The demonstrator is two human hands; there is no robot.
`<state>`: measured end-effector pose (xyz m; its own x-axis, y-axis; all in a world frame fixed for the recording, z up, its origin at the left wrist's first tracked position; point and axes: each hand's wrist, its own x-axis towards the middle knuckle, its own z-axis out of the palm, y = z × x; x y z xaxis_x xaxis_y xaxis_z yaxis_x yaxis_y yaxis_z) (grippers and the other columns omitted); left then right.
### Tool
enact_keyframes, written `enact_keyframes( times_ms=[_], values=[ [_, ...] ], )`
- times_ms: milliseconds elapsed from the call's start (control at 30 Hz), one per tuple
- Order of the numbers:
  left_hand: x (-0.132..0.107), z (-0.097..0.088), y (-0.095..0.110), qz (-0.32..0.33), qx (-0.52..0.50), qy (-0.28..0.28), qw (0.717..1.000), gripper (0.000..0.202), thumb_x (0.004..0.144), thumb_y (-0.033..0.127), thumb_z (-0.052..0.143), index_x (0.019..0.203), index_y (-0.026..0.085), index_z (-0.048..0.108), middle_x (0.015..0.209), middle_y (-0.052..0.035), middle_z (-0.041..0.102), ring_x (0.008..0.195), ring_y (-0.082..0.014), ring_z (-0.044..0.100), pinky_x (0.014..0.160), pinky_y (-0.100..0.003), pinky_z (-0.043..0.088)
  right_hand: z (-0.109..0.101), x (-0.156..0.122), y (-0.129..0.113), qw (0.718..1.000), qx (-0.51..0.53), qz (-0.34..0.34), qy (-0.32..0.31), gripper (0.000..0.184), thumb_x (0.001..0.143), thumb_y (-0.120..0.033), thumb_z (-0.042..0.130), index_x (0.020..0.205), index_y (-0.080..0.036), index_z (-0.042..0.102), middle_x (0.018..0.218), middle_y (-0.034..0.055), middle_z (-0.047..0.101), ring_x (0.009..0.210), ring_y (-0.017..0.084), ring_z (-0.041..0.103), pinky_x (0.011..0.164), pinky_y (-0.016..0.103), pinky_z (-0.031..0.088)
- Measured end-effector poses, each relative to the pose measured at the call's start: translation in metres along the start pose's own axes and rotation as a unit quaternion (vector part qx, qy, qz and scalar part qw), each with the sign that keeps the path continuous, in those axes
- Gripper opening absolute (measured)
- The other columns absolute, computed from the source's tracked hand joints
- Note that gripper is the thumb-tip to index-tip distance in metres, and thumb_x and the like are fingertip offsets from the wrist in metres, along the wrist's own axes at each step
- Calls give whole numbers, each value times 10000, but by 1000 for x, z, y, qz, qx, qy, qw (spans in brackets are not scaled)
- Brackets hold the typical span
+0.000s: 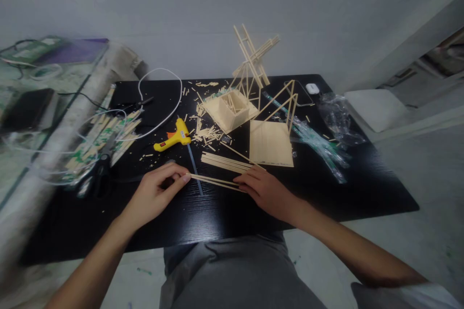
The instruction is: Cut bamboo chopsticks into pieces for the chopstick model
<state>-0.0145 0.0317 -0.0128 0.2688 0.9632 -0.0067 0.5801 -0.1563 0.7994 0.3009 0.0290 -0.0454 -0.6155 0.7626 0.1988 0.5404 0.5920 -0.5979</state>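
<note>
Two thin wooden sticks point(213, 181) stretch between my hands, just above the black table. My left hand point(159, 186) pinches their left ends between thumb and fingers. At their right ends, my right hand point(266, 190) has its fingers closed over them and covers the tips. Right behind lies a row of similar sticks point(224, 162), its right end partly hidden by my right hand. A glue stick point(195, 169) extends from the yellow hot glue gun point(176, 136), passing beneath the held sticks. Beyond my right hand is a flat wooden panel point(271, 142) with a stick frame point(286, 101).
At the back stands a stick windmill model point(250, 63) beside a small wooden box point(234, 108). Cut stick pieces point(206, 135) are scattered nearby. Bagged sticks point(97, 140) and scissors point(101, 169) lie left; plastic-wrapped packs point(319, 145) and an earbud case point(312, 89) lie right.
</note>
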Motion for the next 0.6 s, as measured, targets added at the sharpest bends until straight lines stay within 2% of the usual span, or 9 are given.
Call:
enact_keyframes(
  times_ms=[133,233,333,433,533,600],
  values=[
    [-1,-2,-2,11,37,-28,999,294,998,477,600,948,225,744,882,-25,711,796,-166,653,714,-280,519,-15,-1,1,1000,24,12,3,218,1047,-152,531,1113,-202,732,1041,120,730,992,267,682,911,460,595],
    [1,0,-4,45,82,-60,994,308,1024,466,560,947,234,746,962,-33,732,875,-181,681,799,-310,546,-37,0,3,996,57,49,37,175,1036,-194,566,1088,-229,730,1048,110,725,1000,258,692,903,441,588],
    [5,5,-8,74,135,-74,985,307,1043,454,532,1020,244,755,1034,-43,731,969,-202,687,888,-344,549,-56,4,2,986,97,105,82,91,1011,-244,626,1007,-229,716,976,73,730,886,215,701,794,361,580],
    [7,10,-11,89,175,-73,978,339,1056,462,497,1086,243,754,1087,-63,724,1010,-224,685,903,-365,557,-65,7,-4,965,189,141,116,64,974,-251,667,1010,-225,713,967,54,747,794,181,714,732,323,577],
    [4,6,-11,75,223,-47,971,385,1042,512,501,1161,230,734,1119,-85,715,1054,-256,684,938,-403,558,-64,9,-8,941,287,145,107,68,969,-243,669,996,-217,726,1031,68,785,894,193,755,813,338,606],
    [-2,-4,-12,44,272,-18,961,493,976,617,567,1225,215,705,1169,-113,700,1112,-311,671,979,-463,549,-62,9,-8,927,332,142,104,70,972,-236,668,964,-209,732,1027,72,798,932,194,759,848,346,614]
  ],
)
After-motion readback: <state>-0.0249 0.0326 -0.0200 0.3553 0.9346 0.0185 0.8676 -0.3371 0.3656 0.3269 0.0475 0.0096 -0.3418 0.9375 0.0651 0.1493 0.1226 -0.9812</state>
